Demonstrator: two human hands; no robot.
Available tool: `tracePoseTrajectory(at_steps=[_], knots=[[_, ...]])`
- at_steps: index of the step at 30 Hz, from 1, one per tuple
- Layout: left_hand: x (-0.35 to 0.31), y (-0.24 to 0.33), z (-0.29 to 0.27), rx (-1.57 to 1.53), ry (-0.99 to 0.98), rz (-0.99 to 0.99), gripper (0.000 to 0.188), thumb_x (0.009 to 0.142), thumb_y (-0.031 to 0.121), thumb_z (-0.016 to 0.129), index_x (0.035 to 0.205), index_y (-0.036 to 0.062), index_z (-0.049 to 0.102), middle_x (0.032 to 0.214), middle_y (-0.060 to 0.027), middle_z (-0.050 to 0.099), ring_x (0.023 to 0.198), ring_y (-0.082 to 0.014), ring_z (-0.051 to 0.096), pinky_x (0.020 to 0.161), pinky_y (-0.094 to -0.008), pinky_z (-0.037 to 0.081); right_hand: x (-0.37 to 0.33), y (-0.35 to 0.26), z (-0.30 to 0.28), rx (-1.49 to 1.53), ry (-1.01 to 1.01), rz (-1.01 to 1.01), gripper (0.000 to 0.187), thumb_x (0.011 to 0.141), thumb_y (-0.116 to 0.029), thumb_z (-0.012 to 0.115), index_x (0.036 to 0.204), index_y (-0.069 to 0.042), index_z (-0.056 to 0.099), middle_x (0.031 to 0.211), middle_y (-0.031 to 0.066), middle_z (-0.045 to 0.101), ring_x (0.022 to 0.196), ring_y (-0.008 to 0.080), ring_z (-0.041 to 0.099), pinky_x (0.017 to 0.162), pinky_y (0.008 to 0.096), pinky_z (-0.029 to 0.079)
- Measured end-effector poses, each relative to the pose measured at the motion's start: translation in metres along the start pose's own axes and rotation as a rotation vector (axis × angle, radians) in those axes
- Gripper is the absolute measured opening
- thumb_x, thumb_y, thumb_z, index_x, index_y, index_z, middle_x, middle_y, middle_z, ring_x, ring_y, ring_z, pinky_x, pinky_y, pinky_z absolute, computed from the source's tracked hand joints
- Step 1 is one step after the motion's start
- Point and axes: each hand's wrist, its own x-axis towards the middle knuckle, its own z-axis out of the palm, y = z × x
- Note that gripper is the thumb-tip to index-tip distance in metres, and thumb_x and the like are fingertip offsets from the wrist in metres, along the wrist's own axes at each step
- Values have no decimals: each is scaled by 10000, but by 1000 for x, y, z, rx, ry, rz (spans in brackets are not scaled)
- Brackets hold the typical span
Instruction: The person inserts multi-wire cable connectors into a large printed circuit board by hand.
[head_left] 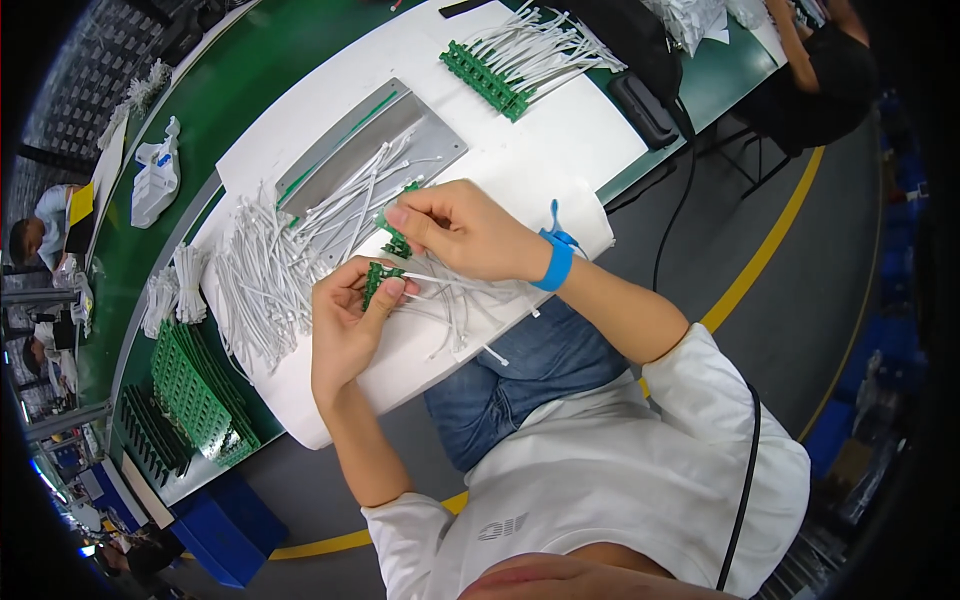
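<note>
My left hand (345, 315) pinches a small green circuit board (378, 282) between thumb and fingers, and white wire leads run from beside it to the right. Just above, my right hand (475, 235) has thumb and fingertips closed on another green circuit board piece (397, 240), partly hidden by the fingers. The two pieces are close together; whether they are joined I cannot tell. More white wire leads (460, 310) lie beneath the right hand. A big loose pile of white wires (265, 280) spreads left of my hands. A blue wrist strap (556, 262) circles my right wrist.
A grey metal tray (425, 135) holding wires lies beyond my hands on the white board (560, 150). Farther off sits a green board strip (485, 80) with wires attached. Stacked green panels (200, 395) and bundled wires stand at left. A black cable (672, 210) hangs at right.
</note>
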Motion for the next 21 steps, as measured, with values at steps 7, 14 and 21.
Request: tracePoseTrajectory(at_steps=[7,14,21], knots=[[-3,3,8,296,197,184,185,1025,152,564,1009,-23,622,783,-28,615,722,-103,559,698,-243,461,8,11,-8,-732,217,-378,347,921,-302,688,720,-55,551,628,97,578,551,261,584,519,349,441],[-1,11,26,395,260,238,254,1005,56,548,1249,12,496,809,-42,603,713,-95,504,663,-256,419,-5,-7,-2,-577,-144,-343,334,965,-272,640,726,-54,555,615,82,536,531,245,543,516,350,413],[-3,-5,-5,21,-22,83,186,984,99,634,1122,-23,618,940,-19,635,809,-53,532,721,-201,419,-3,4,0,-326,-107,-289,312,970,-241,613,754,-17,592,611,91,534,544,271,537,532,375,418]])
